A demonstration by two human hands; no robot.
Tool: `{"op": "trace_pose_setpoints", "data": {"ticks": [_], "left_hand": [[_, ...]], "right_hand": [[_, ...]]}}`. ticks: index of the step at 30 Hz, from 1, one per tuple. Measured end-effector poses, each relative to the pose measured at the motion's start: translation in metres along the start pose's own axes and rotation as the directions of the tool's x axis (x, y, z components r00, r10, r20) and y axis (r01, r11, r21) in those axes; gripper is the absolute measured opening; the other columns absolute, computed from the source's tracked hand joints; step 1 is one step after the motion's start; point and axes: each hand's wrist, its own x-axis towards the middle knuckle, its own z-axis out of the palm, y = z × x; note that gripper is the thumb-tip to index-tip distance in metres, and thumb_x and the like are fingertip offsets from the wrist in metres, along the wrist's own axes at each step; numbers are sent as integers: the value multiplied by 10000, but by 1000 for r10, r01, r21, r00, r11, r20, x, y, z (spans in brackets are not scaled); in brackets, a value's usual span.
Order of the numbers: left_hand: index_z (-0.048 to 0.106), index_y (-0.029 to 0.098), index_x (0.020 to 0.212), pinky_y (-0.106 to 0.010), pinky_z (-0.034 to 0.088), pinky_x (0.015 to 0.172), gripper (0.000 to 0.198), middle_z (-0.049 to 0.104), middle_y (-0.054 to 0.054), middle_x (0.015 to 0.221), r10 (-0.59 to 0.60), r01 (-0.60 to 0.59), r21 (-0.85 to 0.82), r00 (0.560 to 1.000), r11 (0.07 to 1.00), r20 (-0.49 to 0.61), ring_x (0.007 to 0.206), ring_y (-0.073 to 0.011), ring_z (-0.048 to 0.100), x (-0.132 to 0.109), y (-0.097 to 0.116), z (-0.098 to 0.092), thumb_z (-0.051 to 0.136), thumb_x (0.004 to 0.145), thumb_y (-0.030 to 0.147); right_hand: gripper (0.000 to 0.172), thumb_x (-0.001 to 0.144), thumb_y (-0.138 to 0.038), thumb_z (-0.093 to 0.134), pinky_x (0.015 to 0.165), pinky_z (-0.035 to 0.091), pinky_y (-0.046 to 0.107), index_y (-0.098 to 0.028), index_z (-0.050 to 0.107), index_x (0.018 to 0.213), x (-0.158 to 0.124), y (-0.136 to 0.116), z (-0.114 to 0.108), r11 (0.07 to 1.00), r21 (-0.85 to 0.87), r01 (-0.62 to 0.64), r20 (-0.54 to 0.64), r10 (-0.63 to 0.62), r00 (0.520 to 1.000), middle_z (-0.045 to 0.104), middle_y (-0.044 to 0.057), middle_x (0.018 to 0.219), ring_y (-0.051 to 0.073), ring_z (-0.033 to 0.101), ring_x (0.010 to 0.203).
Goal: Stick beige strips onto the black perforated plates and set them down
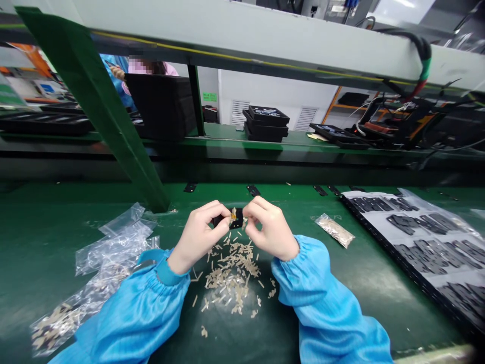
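My left hand point(206, 227) pinches the small black part point(238, 219) above the tan strips point(216, 278); I can't tell whether my right hand point(270, 225) grips. Probably light, stiff; edges suit holding.

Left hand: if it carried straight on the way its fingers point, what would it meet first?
Probably the right hand, facing it just beyond the black part between them; depth is hard to judge from this view.

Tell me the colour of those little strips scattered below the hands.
The strips are beige; the head view shows them best.
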Motion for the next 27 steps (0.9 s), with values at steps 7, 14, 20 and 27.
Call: {"op": "trace_pose_setpoints", "data": {"ticks": [7,14,20,27], "left_hand": [[538,163,632,-226,356,562,141,488,22,623,69,-69,18,997,997,31,597,-106,470,-2,4,-2,488,759,127],[549,155,651,-212,355,568,133,502,17,637,154,-157,78,987,985,35,611,-99,476,-1,6,-1,496,760,101],[549,148,645,-209,350,566,136,498,15,636,150,-155,70,986,985,74,605,-96,474,-2,6,-4,487,754,95],[530,159,624,-226,338,573,146,486,22,632,22,-17,-54,995,998,98,609,-108,458,2,5,-11,478,759,148]], "right_hand": [[87,798,-155,505,588,433,232,-171,564,736,0,-7,1,971,239,-12,-21,17,1000,519,15,734,110,492,628],[107,800,-131,521,556,407,232,-171,540,703,3,-4,1,953,304,5,25,-13,1000,501,6,688,110,477,605],[115,777,-100,505,563,402,233,-171,534,691,6,-1,-2,923,385,7,74,-38,997,504,12,703,114,479,619],[162,688,-59,448,524,344,234,-192,405,605,6,2,-6,943,330,-34,-22,44,999,449,-11,625,109,423,569]]}}
